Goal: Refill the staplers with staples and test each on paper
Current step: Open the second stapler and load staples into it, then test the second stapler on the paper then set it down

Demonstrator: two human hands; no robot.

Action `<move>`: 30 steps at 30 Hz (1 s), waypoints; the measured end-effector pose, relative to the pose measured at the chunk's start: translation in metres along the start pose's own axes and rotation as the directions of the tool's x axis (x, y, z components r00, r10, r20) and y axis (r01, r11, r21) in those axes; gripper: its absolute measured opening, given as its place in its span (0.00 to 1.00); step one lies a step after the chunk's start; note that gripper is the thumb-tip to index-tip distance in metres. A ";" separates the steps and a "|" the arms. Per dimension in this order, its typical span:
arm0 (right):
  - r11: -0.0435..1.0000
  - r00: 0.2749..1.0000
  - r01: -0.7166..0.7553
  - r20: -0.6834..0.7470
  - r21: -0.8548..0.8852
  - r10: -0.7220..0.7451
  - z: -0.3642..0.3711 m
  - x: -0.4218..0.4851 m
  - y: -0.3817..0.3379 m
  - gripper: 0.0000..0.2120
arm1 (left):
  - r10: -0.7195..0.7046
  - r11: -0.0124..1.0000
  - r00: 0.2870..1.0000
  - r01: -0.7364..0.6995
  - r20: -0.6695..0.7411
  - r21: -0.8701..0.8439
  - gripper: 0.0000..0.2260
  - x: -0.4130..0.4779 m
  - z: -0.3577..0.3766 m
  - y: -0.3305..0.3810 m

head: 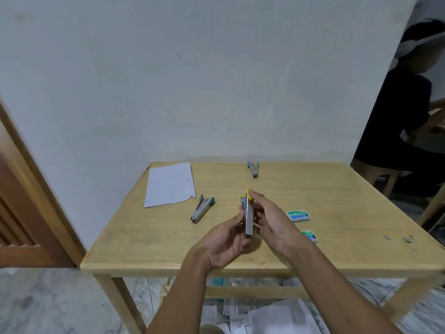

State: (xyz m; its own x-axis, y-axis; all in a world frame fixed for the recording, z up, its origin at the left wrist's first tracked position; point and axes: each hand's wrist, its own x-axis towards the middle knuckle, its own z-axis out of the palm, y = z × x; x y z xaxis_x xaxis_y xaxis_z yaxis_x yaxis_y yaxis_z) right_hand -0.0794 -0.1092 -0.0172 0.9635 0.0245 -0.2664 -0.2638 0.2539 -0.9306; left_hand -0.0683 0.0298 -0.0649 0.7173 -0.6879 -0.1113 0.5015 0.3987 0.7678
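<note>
Both hands, left hand (225, 239) and right hand (272, 220), grip the yellow stapler (248, 219).

Both hands, left (228, 239) and right (269, 218), hold a yellow-tipped stapler (248, 216) above the worktop (149, 247); two staplers lie beyond.

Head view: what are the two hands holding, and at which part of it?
The yellow-ended stapler, in both hands. The left hand has its grip on the left side toward the near end; the right hand on the right side.
</note>
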 end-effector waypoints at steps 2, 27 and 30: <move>1.000 1.000 0.011 -0.015 0.018 -0.011 0.000 0.000 0.003 0.18 | -0.017 1.000 1.000 0.017 -0.006 -0.012 0.14 0.001 0.000 0.000; 0.902 0.969 0.236 0.018 -0.361 -0.246 0.028 -0.002 -0.039 0.21 | 0.694 0.651 0.180 0.256 -0.697 0.715 0.15 -0.018 -0.069 0.093; 0.893 0.969 0.239 0.039 -0.381 -0.243 0.036 0.002 -0.044 0.20 | 0.671 0.544 0.112 0.597 -0.733 0.590 0.26 -0.015 -0.108 0.113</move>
State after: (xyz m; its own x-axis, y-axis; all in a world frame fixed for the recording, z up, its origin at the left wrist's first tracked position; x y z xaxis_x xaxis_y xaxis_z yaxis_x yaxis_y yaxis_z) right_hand -0.0639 -0.0858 0.0320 0.9998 0.0001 -0.0222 -0.0220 -0.1354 -0.9906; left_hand 0.0295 0.1504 -0.0447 0.7712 0.6353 0.0409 0.4158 -0.5512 0.7234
